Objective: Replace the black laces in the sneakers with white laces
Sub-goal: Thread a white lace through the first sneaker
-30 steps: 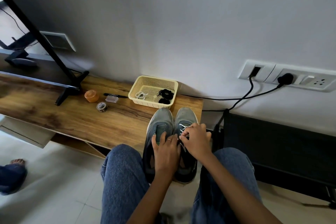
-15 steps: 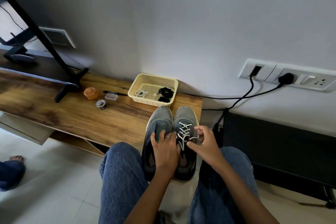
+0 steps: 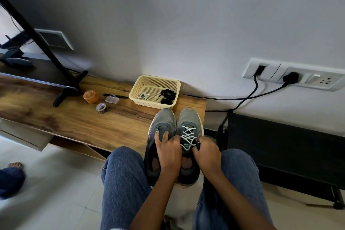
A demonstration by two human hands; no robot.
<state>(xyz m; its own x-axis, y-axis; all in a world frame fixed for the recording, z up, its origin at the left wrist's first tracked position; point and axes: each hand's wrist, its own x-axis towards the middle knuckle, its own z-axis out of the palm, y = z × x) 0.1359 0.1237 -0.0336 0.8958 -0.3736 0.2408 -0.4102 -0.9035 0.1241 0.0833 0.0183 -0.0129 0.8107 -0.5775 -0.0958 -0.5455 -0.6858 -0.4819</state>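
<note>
Two hands on a pair of grey sneakers

Fingers (image 3: pixel 196 148) of the right hand (image 3: pixel 207 152) are curled in at the top of the white lace (image 3: pixel 187 136) on the right sneaker (image 3: pixel 188 136), pinching the sneaker's dark tongue or the lace ends there (which of the two is too small to tell). The left hand (image 3: pixel 168 150) lies across the left sneaker (image 3: pixel 161 123) with its fingers fairly straight and spread, pressing down on the tongue; a ring shows on one of them. That sneaker shows no lace over its tongue, while the right one carries white criss-crosses up its front.

Both sneakers stand side by side, touching, toes toward the wall, at the near right corner of the wooden table (image 3: pixel 84 123), their heels hanging past the edge between the person's knees in blue jeans (image 3: pixel 123 177).

Just beyond the toes sits a cream basket (image 3: pixel 139 85). Inside it lie a coiled white lace (image 3: pixel 142 96) on the left and black laces (image 3: pixel 168 95) bundled on the right.

Further left on the table are an orange pot (image 3: pixel 91 96), a small clear box (image 3: pixel 112 99) with a black pen (image 3: pixel 116 95) behind it, and a roll of tape (image 3: pixel 101 107). A black stand foot (image 3: pixel 64 91) rests beyond those. On the wall at right, a switch panel (image 3: pixel 306 78) holds a black plug (image 3: pixel 290 77), its cable trailing down.
</note>
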